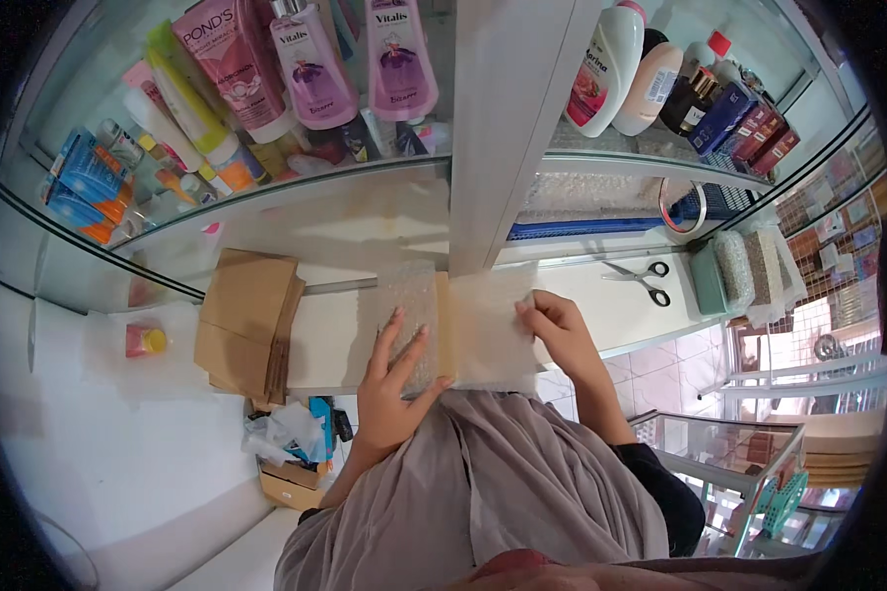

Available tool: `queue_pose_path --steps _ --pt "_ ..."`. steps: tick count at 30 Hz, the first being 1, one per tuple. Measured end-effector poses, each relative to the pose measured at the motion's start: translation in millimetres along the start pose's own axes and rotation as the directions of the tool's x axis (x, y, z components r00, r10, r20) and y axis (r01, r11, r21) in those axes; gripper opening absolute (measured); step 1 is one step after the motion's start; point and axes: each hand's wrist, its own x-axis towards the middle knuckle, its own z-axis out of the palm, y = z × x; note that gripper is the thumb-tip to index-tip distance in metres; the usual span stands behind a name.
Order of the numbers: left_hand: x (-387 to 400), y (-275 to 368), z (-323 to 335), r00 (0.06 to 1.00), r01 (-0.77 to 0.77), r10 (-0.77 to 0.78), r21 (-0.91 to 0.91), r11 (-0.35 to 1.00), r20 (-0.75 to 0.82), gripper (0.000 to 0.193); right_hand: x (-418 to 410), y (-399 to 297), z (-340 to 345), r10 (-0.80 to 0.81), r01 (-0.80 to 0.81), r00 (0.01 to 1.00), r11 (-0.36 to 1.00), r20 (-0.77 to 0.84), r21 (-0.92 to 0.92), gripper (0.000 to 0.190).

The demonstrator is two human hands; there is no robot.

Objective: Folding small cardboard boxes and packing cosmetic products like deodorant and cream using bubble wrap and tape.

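A sheet of bubble wrap (491, 332) lies on the white counter before me, its near edge by my clothing. A narrow tan strip, perhaps the edge of a cardboard piece (446, 325), shows lengthwise between the wrap's left and right parts. My left hand (399, 377) rests on the left part with its fingers spread, the thumb at the strip's near end. My right hand (554, 325) pinches the wrap's right edge between thumb and fingers. Black-handled scissors (641, 279) lie part-open on the counter, to the right of my right hand.
Flattened cardboard pieces (247, 325) are stacked at the left. A green bin (709, 277) with bubble wrap rolls stands at the counter's right end. Glass shelves (303, 181) of toiletries rise beyond the counter. A tape roll (682, 205) leans by a blue basket. An open box (292, 484) sits below, left.
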Motion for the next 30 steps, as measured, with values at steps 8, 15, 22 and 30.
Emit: queue_pose_path --steps 8,15,22,30 --pt "1 1 0 0.997 0.025 -0.026 0.011 1.0 0.075 0.064 23 -25 59 -0.138 0.162 0.982 0.968 0.129 -0.194 0.026" --pt "-3 -12 -1 0.988 0.0 0.011 -0.073 0.997 0.154 0.061 31 -24 80 -0.155 0.198 0.974 0.937 0.167 -0.286 0.029" --pt "-2 -26 0 0.977 -0.146 0.186 -0.32 0.936 0.101 0.067 32 -15 97 -0.301 0.303 0.949 0.797 0.091 -0.522 0.028" --pt "-6 -38 19 0.995 -0.08 0.101 -0.717 0.693 -0.013 0.056 30 -15 105 -0.335 0.285 0.94 0.669 0.063 -0.687 0.024"
